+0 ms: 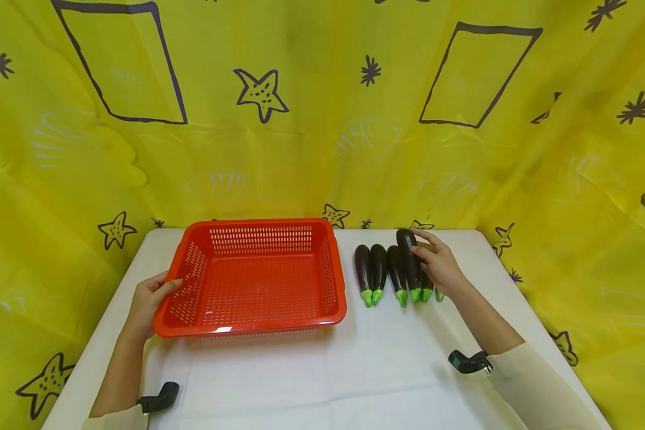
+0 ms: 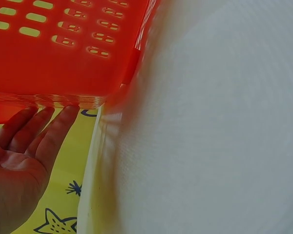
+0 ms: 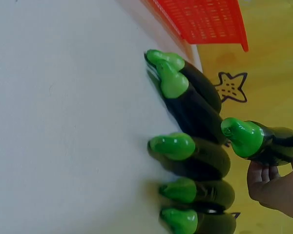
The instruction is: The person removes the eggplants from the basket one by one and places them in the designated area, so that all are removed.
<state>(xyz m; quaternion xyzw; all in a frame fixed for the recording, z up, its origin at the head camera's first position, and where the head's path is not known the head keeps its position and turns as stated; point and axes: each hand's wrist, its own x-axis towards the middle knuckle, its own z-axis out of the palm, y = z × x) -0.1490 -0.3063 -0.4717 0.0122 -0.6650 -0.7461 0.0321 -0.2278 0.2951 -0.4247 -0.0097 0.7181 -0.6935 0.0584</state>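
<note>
My left hand (image 1: 142,307) grips the left rim of a red perforated plastic basket (image 1: 258,326), thumb over the edge. From below, the left wrist view shows that hand's fingers (image 2: 58,131) against the underside of the basket's rim. The basket looks tilted, its near side raised off the table. My right hand (image 1: 439,263) holds a dark purple eggplant (image 1: 410,266) with a bright green stem end. In the right wrist view, this eggplant (image 3: 254,140) is raised above a row of similar eggplants (image 3: 195,107) lying on the table. The palm hides part of the row in the head view.
A white-covered table (image 1: 322,382) lies beneath everything. Behind it and at both sides hangs a yellow curtain (image 1: 312,155) with starfish and frame drawings. Two eggplants (image 1: 369,269) lie between the basket and the held one.
</note>
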